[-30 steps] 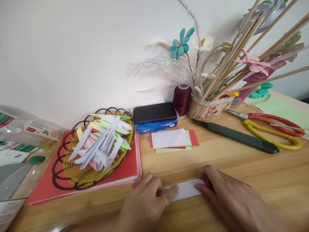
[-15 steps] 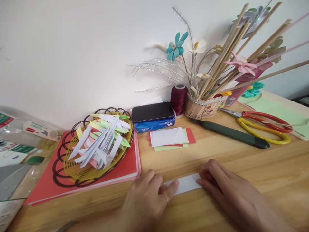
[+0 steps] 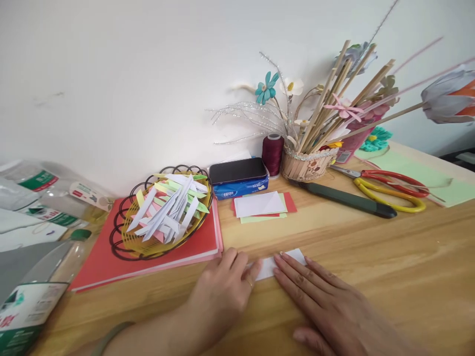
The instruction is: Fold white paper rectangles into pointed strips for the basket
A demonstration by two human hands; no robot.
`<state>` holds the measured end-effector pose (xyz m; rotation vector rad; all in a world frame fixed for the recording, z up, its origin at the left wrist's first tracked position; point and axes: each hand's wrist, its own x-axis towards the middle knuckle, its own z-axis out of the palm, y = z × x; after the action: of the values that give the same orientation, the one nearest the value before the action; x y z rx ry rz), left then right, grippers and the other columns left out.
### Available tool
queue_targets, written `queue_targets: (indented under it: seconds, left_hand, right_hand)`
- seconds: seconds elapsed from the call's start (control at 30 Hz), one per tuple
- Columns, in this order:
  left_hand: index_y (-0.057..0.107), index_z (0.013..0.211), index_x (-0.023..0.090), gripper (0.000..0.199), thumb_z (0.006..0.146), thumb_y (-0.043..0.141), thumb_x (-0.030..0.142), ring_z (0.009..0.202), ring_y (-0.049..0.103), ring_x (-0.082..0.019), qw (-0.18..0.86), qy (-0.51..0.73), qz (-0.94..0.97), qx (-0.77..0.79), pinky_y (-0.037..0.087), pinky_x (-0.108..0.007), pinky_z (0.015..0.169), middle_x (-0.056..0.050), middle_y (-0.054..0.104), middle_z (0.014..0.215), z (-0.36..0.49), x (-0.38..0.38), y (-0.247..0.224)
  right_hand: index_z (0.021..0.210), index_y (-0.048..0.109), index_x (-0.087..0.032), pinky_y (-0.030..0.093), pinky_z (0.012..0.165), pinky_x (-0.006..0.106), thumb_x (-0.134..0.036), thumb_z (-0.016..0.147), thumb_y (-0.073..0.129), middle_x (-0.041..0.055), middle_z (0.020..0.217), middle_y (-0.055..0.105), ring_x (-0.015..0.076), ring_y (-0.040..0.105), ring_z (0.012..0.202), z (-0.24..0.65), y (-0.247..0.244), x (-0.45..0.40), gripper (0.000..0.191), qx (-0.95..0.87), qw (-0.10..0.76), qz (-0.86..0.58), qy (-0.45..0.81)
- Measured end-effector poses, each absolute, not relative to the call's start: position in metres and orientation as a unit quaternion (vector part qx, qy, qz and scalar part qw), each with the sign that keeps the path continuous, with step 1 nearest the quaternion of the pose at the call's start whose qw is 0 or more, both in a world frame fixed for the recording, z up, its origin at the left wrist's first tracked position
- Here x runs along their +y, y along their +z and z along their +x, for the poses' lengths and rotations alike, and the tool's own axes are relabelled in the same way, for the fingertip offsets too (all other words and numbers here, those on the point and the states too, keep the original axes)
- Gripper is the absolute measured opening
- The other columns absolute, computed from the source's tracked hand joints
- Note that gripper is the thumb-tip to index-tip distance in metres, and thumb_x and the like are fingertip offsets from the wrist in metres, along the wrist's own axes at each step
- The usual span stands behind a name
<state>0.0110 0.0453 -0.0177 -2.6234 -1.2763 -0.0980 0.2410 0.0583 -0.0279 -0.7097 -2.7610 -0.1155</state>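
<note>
A folded white paper strip [image 3: 267, 268] lies on the wooden table in front of me. My left hand [image 3: 223, 285] has its fingers curled at the strip's left end, the thumb pressing on it. That end is hidden by the hand. Across the right part of the strip, my right hand [image 3: 322, 292] lies flat with fingers stretched out and the thumb apart. Beyond the hands is a small stack of white, green and red paper pieces [image 3: 259, 204]. To the left, a yellow basket [image 3: 130, 241] with dark looped edging holds many folded paper pieces [image 3: 174, 210].
Red sheets [image 3: 107, 269] lie under the basket, and plastic bottles [image 3: 40, 291] are at far left. A phone [image 3: 238, 170] rests on a blue packet [image 3: 241, 189] beside a maroon thread spool [image 3: 272, 154]. Scissors [image 3: 393, 190], a dark green tool [image 3: 345, 199] and a flower pot [image 3: 308, 165] are rightward.
My right hand has gone from pinching the strip's right end to lying flat over it. My left hand still presses the left end. The camera view has shifted slightly.
</note>
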Motion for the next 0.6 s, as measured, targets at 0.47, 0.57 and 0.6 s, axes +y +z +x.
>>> queue_targets:
  seconds: [0.47, 0.57, 0.6]
  left_hand:
    - [0.057, 0.113, 0.005, 0.029, 0.092, 0.039, 0.015, 0.107, 0.051, -0.025, 0.177, -0.106, -0.922, -0.326, 0.038, -0.042, 0.094, -0.013, 0.061, 0.109, 0.02, 0.047, -0.024]
    - [0.056, 0.117, 0.005, 0.034, 0.094, 0.033, 0.015, 0.122, 0.041, -0.026, 0.217, -0.075, -0.925, -0.302, 0.03, -0.044, 0.1, -0.013, 0.057, 0.123, 0.013, 0.042, -0.025]
    - [0.055, 0.118, 0.005, 0.035, 0.095, 0.031, 0.015, 0.124, 0.039, -0.025, 0.226, -0.068, -0.926, -0.295, 0.029, -0.043, 0.101, -0.013, 0.055, 0.126, 0.01, 0.04, -0.026]
  right_hand:
    - [0.144, 0.02, -0.016, 0.035, 0.104, 0.043, -0.037, 0.091, 0.046, 0.0107, 0.143, 0.035, 0.0228, 0.035, 0.129, 0.242, -0.034, 0.057, 0.063, -0.955, 0.132, -0.267, 0.017]
    - [0.144, 0.02, -0.016, 0.031, 0.107, 0.045, -0.036, 0.092, 0.045, 0.0114, 0.143, 0.034, 0.0225, 0.033, 0.13, 0.244, -0.033, 0.058, 0.062, -0.957, 0.123, -0.262, 0.03]
    - [0.144, 0.021, -0.015, 0.03, 0.107, 0.045, -0.036, 0.092, 0.044, 0.0117, 0.143, 0.035, 0.0223, 0.033, 0.13, 0.245, -0.032, 0.058, 0.061, -0.957, 0.121, -0.26, 0.032]
